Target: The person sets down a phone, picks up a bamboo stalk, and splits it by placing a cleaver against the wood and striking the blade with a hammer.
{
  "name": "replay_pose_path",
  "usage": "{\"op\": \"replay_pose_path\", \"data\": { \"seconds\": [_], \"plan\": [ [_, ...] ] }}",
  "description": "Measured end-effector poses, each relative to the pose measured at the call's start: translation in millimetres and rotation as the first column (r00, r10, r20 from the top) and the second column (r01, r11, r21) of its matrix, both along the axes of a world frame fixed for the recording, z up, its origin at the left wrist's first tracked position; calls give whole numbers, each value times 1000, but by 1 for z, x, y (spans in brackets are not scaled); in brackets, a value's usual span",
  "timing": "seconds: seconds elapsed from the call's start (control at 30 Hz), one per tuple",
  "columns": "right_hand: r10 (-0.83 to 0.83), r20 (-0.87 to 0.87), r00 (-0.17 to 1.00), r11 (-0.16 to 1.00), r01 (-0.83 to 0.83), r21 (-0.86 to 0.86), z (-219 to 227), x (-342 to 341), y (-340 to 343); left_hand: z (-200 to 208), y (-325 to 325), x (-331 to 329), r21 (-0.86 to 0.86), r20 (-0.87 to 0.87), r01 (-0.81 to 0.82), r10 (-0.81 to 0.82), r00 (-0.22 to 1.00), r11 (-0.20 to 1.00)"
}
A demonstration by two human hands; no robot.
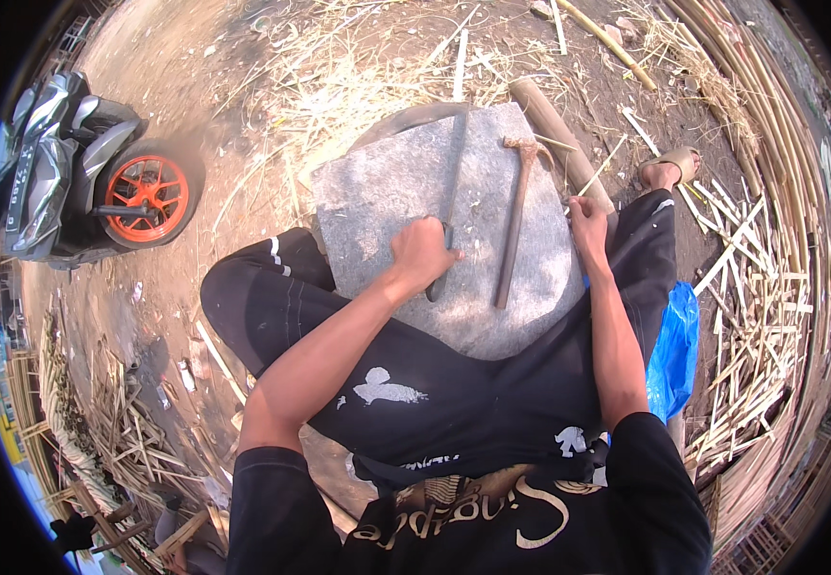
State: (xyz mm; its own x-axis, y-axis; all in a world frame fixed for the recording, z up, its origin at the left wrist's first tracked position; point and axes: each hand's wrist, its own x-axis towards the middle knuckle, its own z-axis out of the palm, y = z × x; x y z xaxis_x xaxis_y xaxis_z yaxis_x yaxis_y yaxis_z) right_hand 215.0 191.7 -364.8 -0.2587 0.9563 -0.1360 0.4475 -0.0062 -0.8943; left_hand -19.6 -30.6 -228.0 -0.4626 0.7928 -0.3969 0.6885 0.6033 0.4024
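Observation:
A flat grey stone slab [368,206] lies before me between my bent legs. My left hand [420,254] is closed over the handle of a long knife [456,172]; its thin dark blade lies along the slab, pointing away from me. To the right of the knife rests a hammer [514,225], its rusty head at the far end and its handle toward me. Beside the slab's right edge, my right hand [589,228] pinches a thin bamboo strip [605,163] that slants up and away to the right.
A thick bamboo pole [559,139] lies past the slab's far right side. Blue plastic [674,355] sits by my right leg. Bamboo strips [751,326] litter the right, with long poles [789,172] beyond. A motorcycle [90,182] with an orange wheel stands left. Shavings [339,86] cover the ground ahead.

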Motion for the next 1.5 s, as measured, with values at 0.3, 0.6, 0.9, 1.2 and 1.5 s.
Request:
{"op": "replay_pose_path", "data": {
  "seconds": [0.3,0.6,0.9,1.2,1.5],
  "plan": [
    [-20,21,1000,999,21,-50,13,0,1,1,6,4,-32,68,-29,31,997,999],
    [-33,55,998,998,36,-51,12,-1,3,-19,3,-8,-8,115,-47,48,992,999],
    [-29,59,998,1000,30,0,0,3,5,0,4,-28,-157,54,-40,49,997,987],
    [-16,-42,999,998,14,-68,0,4,4,6,0,-23,-209,-214,-90,44,976,974],
    [-57,0,998,998,57,-33,-11,12,7,-28,-4,-55,-388,-132,-150,106,985,909]
  ]
}}
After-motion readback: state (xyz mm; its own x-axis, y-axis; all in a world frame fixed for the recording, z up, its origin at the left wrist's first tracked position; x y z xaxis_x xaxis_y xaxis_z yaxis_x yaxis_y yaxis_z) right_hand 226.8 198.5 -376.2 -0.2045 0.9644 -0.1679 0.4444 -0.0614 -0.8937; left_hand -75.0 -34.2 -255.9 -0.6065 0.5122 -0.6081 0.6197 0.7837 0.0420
